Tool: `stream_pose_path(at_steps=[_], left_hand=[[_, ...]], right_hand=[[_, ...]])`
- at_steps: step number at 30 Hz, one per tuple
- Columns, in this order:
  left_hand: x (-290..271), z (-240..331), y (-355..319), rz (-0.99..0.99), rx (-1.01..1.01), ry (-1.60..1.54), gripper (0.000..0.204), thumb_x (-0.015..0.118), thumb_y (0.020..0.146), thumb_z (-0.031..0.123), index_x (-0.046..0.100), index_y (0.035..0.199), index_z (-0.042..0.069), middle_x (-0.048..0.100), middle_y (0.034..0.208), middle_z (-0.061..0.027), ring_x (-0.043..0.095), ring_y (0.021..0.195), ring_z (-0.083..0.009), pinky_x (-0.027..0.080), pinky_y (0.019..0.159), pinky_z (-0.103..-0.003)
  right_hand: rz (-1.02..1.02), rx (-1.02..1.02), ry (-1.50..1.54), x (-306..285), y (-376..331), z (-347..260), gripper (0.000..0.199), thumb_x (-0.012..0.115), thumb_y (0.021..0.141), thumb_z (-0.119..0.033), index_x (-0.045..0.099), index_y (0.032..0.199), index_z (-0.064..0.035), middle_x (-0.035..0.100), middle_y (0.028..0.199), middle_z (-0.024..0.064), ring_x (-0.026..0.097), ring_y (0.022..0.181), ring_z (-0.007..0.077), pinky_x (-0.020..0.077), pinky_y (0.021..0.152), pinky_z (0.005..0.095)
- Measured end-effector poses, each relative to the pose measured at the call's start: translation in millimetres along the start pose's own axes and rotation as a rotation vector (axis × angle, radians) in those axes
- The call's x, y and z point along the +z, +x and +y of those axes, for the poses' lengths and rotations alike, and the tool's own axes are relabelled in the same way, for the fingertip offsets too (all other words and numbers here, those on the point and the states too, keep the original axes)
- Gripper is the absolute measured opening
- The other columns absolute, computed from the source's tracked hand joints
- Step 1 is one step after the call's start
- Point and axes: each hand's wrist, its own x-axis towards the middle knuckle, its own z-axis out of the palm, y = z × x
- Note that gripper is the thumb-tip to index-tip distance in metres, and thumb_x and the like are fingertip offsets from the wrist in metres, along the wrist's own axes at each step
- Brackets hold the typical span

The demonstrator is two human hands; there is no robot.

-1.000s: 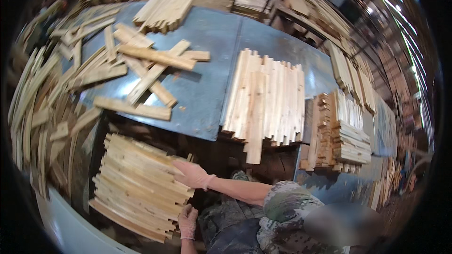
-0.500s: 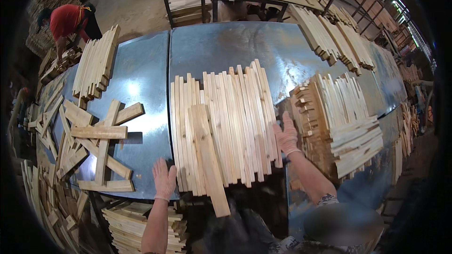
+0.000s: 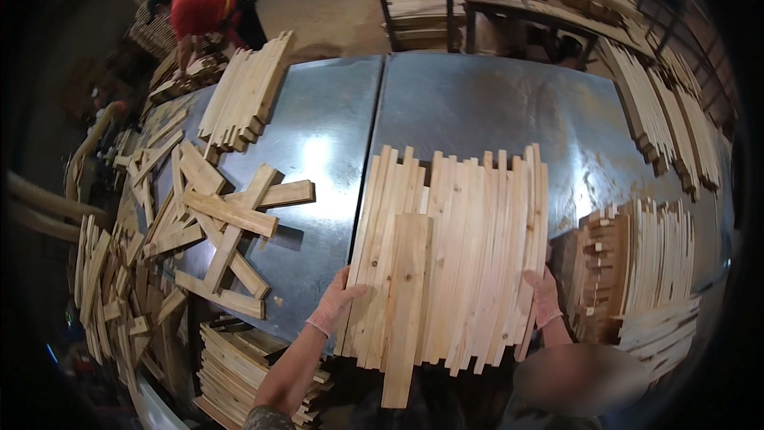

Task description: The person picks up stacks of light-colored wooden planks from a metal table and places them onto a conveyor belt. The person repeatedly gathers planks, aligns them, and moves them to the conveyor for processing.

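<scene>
A wide row of pale wooden slats (image 3: 469,255) lies side by side on the metal-topped table, its near ends jutting past the front edge. One broader board (image 3: 407,287) rests lengthwise on top, left of the middle, and sticks out toward me. My left hand (image 3: 338,300), in a thin pale glove, grips the row's left side near its front corner, thumb over the top. At the opposite side my right hand (image 3: 543,296), gloved alike, grips the outer slats; its fingers are partly hidden behind them.
Loose boards (image 3: 231,231) lie crisscrossed at left, beyond them a slat stack (image 3: 247,91). More stacks stand at right (image 3: 656,263) and far right (image 3: 660,123). Slats (image 3: 255,374) sit below the table's front. A person in red (image 3: 203,16) bends at the far left.
My left hand has come in from beside the row to grip its left side. My right hand has moved nearer along the right side. The view has swung left.
</scene>
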Motion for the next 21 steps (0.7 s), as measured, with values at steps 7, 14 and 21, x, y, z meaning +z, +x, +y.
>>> stream_pose_path(at_steps=[7, 14, 21], left_hand=[[1.3, -0.3, 22.4, -0.190, -0.097, -0.167, 0.061, 0.084, 0.085, 0.007, 0.060, 0.140, -0.005, 0.073, 0.123, -0.0146, 0.072, 0.108, -0.0247, 0.058, 0.100, -0.039], [-20.7, -9.8, -18.7, -0.131, -0.128, -0.209, 0.063, 0.083, 0.080, 0.008, 0.063, 0.138, -0.005, 0.074, 0.121, -0.0140, 0.073, 0.106, -0.0268, 0.060, 0.097, -0.041], [-70.2, -21.1, -118.1, -0.075, 0.017, -0.244, 0.064, 0.083, 0.081, 0.009, 0.062, 0.140, -0.003, 0.073, 0.125, -0.0099, 0.072, 0.105, -0.0202, 0.058, 0.096, -0.036]], right_hand=[[-0.127, 0.120, 0.137, -4.1, -11.8, -13.2, 0.066, 0.085, 0.088, -0.014, 0.056, 0.145, 0.0022, 0.071, 0.127, 0.0162, 0.074, 0.106, 0.0287, 0.0637, 0.090, 0.0439], [-0.147, 0.207, 0.115, -13.6, -28.7, 6.8, 0.069, 0.086, 0.085, -0.010, 0.056, 0.145, 0.0025, 0.071, 0.126, 0.0153, 0.073, 0.107, 0.0267, 0.0622, 0.092, 0.0436], [-0.240, 0.235, 0.006, 39.6, -86.7, -8.5, 0.066, 0.081, 0.086, -0.007, 0.055, 0.146, 0.0049, 0.071, 0.127, 0.0147, 0.071, 0.109, 0.0260, 0.0597, 0.093, 0.0398]])
